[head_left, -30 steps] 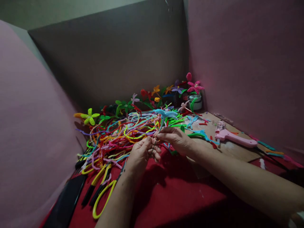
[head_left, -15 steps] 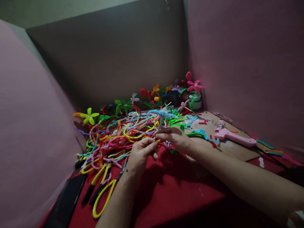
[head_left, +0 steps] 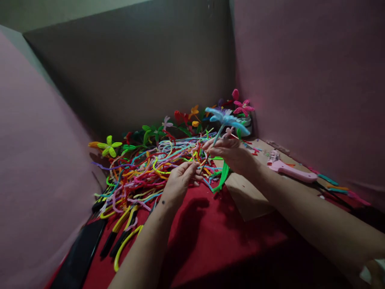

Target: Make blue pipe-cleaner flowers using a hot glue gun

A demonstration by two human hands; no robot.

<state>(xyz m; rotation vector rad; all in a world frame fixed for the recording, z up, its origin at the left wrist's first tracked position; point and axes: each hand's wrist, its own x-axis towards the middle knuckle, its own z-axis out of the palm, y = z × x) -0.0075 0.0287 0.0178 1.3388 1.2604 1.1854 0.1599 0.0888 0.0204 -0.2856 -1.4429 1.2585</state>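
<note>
A light blue pipe-cleaner flower [head_left: 224, 117] stands tilted above the heap, its petals spread. My right hand [head_left: 227, 152] is closed around its stem just below the bloom. The thin lower stem runs down from there to my left hand [head_left: 185, 176], whose thumb and fingers pinch its end. Beneath my right hand is a green pipe-cleaner leaf [head_left: 223, 176]; whether it is joined to the flower I cannot tell. A tangled heap of coloured pipe cleaners [head_left: 141, 172] lies just beyond my left hand.
Yellow-handled scissors [head_left: 126, 245] and pliers [head_left: 116, 233] lie at the left, by a black flat object [head_left: 81, 257]. A pink glue gun [head_left: 291, 170] rests on cardboard [head_left: 249, 196] at the right. Finished flowers, including a yellow-green one [head_left: 110, 146], line the back. Pink panels flank the red cloth.
My right hand has risen with the blue flower, which now stands higher and further right. More of the stem shows between the hands. The view has shifted slightly.
</note>
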